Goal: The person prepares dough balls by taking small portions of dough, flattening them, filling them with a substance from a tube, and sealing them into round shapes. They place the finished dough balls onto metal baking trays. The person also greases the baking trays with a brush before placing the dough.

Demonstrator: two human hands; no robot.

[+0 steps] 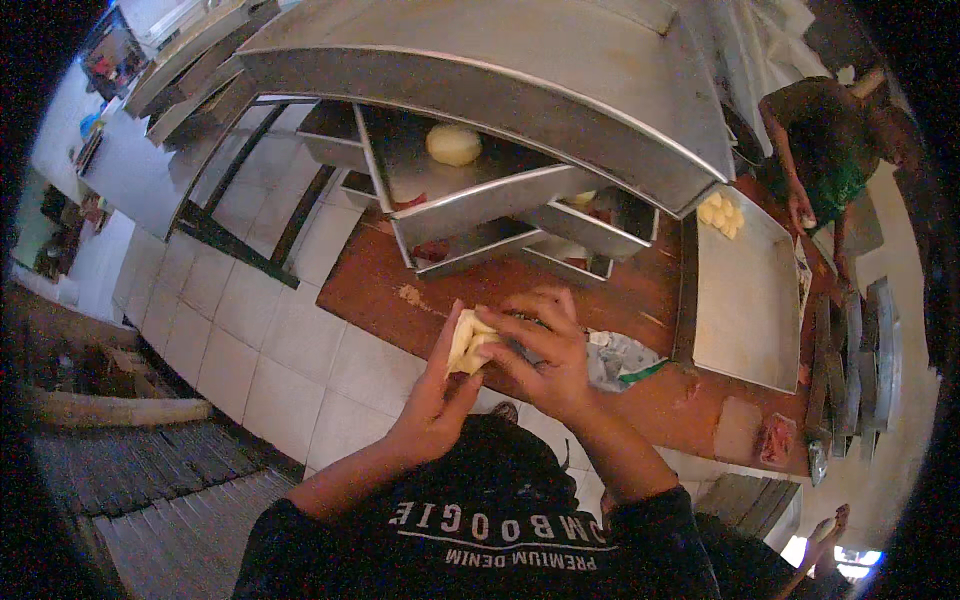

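Note:
A pale yellow piece of dough (467, 340) is held up in front of my chest, with its edges folded up around a hollow. My left hand (432, 405) cups it from the left and below, thumb against its lower side. From the right, my right hand (548, 358) presses its fingertips and thumb into the dough's upper and right edges. Whether anything lies inside the fold I cannot tell. A crumpled grey and green plastic bag (612, 360) lies on the brown tabletop (640, 290) just right of my right hand.
Metal trays (490, 205) are stacked crosswise ahead, one holding a round dough ball (453, 145). A large tray (500, 80) tops them. At right, a shallow tray (745, 320) holds shaped dough pieces (720, 213), near a red package (776, 440). A co-worker (825, 150) stands beyond; another person's hand (828, 525) shows lower right.

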